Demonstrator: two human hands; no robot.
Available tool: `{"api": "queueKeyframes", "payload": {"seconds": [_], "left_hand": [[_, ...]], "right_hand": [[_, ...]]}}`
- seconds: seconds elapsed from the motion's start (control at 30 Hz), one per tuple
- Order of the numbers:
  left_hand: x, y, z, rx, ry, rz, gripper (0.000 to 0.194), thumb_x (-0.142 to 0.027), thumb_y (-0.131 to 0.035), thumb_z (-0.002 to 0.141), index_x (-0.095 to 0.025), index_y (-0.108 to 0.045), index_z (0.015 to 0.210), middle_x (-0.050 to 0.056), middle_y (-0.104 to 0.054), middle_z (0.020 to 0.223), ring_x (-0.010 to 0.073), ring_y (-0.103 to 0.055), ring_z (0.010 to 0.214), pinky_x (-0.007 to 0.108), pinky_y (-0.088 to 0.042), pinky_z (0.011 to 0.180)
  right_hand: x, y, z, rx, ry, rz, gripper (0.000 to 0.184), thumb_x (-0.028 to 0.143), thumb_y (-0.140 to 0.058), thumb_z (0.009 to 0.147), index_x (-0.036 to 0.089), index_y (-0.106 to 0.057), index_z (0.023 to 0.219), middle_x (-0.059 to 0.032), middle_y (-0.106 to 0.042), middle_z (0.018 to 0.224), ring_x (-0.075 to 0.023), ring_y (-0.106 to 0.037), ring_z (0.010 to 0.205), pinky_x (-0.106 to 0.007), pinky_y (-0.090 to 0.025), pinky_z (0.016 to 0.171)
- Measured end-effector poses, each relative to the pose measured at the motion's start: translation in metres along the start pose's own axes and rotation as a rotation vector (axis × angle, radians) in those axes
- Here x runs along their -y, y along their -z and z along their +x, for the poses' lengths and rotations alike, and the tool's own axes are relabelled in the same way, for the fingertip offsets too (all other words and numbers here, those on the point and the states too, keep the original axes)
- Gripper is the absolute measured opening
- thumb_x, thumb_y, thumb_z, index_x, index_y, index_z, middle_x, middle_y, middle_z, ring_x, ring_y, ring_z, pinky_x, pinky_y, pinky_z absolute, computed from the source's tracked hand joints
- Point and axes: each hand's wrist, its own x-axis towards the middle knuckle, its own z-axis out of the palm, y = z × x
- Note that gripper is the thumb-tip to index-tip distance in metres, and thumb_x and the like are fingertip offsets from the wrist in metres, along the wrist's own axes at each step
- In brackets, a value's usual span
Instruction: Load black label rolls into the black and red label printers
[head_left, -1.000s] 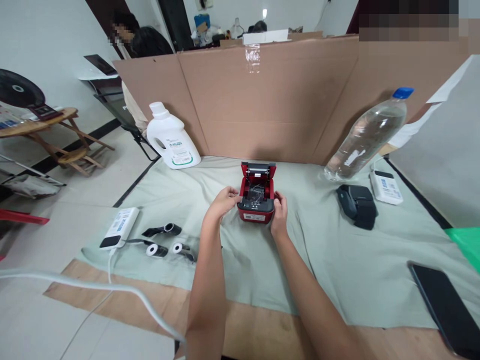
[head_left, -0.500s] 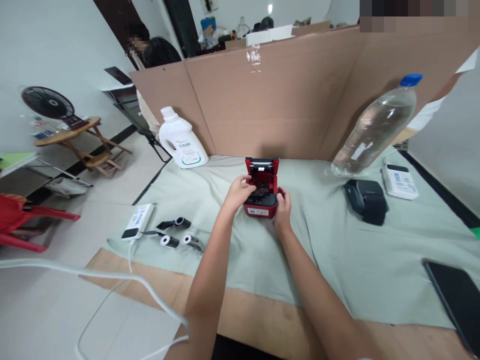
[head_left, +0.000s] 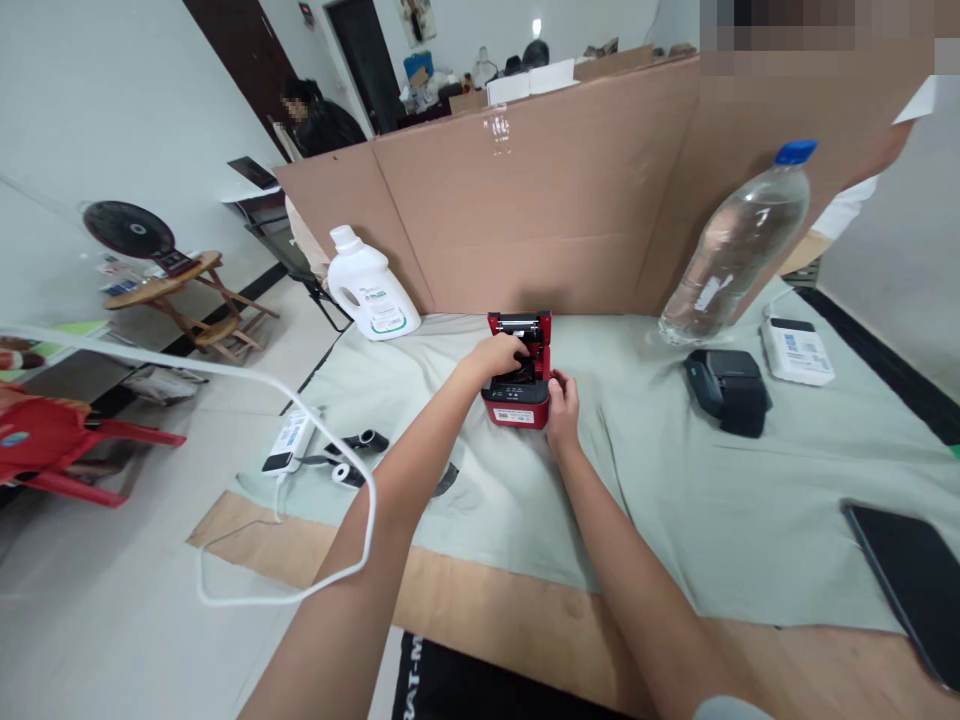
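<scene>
A small red and black label printer stands on the pale green cloth with its lid raised. My left hand reaches over the front into the open compartment. Its fingers are bent and close together, and their tips are hidden inside, so what they hold cannot be made out. My right hand grips the printer's right side, thumb and fingers against the red case. To the left lie a black roll and a roll with a white core, partly behind a cable. A dark strip shows beside my left forearm.
A white jug and a large water bottle stand before a cardboard screen. On the right are a black device, a white box and a phone. A white cable loops across the left.
My left hand has moved from the printer's left edge further into its compartment. My right hand stays at its side. The view has shifted slightly, and the cable now hangs higher across it.
</scene>
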Motion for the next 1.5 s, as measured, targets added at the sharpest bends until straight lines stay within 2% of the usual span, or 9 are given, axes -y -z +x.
{"api": "queueKeyframes", "payload": {"seconds": [0.1,0.27,0.63,0.73,0.87,1.03,1.13,1.33,1.5], "left_hand": [[-0.004,-0.004,0.011,0.046,0.042,0.077,0.050,-0.032,-0.072,0.084,-0.027,-0.070,0.133,0.005,-0.072,0.134,0.0249,-0.067,0.118,0.028,-0.053,0.093],[-0.005,-0.011,0.010,0.007,0.081,0.097,0.041,-0.038,-0.043,0.102,-0.022,-0.075,0.124,0.009,-0.074,0.128,0.0239,-0.069,0.114,0.029,-0.052,0.091],[-0.007,0.003,0.014,0.371,-0.048,0.034,0.045,-0.019,-0.066,0.080,-0.023,-0.075,0.124,0.004,-0.077,0.118,0.0193,-0.071,0.094,0.022,-0.051,0.076],[-0.006,0.003,0.002,0.234,-0.082,0.005,0.043,-0.018,-0.068,0.076,-0.021,-0.076,0.119,0.006,-0.077,0.115,0.0212,-0.070,0.097,0.025,-0.051,0.081],[0.012,0.006,-0.050,-0.187,-0.080,-0.226,0.047,-0.022,-0.067,0.078,-0.020,-0.072,0.125,0.005,-0.075,0.116,0.0196,-0.069,0.093,0.028,-0.052,0.086],[0.070,0.007,-0.144,-0.622,0.460,-0.267,0.043,-0.039,-0.071,0.084,-0.018,-0.072,0.121,0.008,-0.075,0.111,0.0206,-0.069,0.085,0.031,-0.052,0.083],[0.107,-0.005,-0.182,-0.536,0.748,-0.101,0.045,-0.047,-0.076,0.080,-0.021,-0.075,0.117,0.009,-0.075,0.112,0.0283,-0.069,0.099,0.034,-0.051,0.084],[0.138,-0.051,-0.205,-0.251,0.794,-0.027,0.048,-0.044,-0.076,0.081,-0.026,-0.074,0.125,0.011,-0.074,0.121,0.0295,-0.065,0.115,0.033,-0.050,0.091],[0.123,-0.053,-0.231,-0.444,0.673,0.051,0.051,-0.045,-0.067,0.089,-0.023,-0.069,0.135,0.011,-0.070,0.134,0.0330,-0.057,0.125,0.039,-0.047,0.103]], "right_hand": [[0.001,0.000,0.001,0.006,0.000,0.001,0.048,0.055,-0.061,0.083,0.019,-0.061,0.114,-0.0116,-0.067,0.120,-0.0246,-0.062,0.111,-0.042,-0.049,0.101],[-0.001,0.000,0.001,-0.001,0.001,-0.035,0.045,0.055,-0.059,0.086,0.019,-0.062,0.113,-0.0102,-0.066,0.118,-0.0237,-0.062,0.110,-0.041,-0.048,0.101],[-0.004,0.002,0.004,0.010,0.024,-0.054,0.042,0.053,-0.057,0.089,0.019,-0.063,0.112,-0.0088,-0.066,0.113,-0.0241,-0.061,0.107,-0.042,-0.048,0.099],[-0.003,0.002,0.004,0.010,0.032,-0.048,0.041,0.053,-0.058,0.089,0.019,-0.063,0.110,-0.0082,-0.066,0.112,-0.0237,-0.061,0.106,-0.041,-0.048,0.099],[0.000,0.002,0.002,0.009,0.036,-0.062,0.037,0.052,-0.057,0.090,0.020,-0.064,0.107,-0.0068,-0.066,0.110,-0.0224,-0.060,0.104,-0.040,-0.048,0.098],[0.001,0.001,0.000,0.010,0.020,-0.057,0.036,0.053,-0.057,0.092,0.021,-0.064,0.108,-0.0055,-0.067,0.108,-0.0210,-0.061,0.100,-0.038,-0.048,0.095],[-0.002,0.000,0.001,-0.014,0.039,-0.058,0.038,0.055,-0.057,0.091,0.021,-0.064,0.106,-0.0047,-0.066,0.105,-0.0204,-0.060,0.098,-0.038,-0.047,0.094],[-0.012,0.002,0.007,-0.025,0.071,-0.079,0.043,0.061,-0.057,0.090,0.020,-0.063,0.103,-0.0025,-0.064,0.099,-0.0194,-0.059,0.094,-0.037,-0.048,0.092],[-0.011,0.002,0.007,-0.021,0.054,-0.052,0.043,0.061,-0.058,0.089,0.020,-0.063,0.100,-0.0021,-0.064,0.095,-0.0188,-0.059,0.090,-0.037,-0.048,0.087]]}}
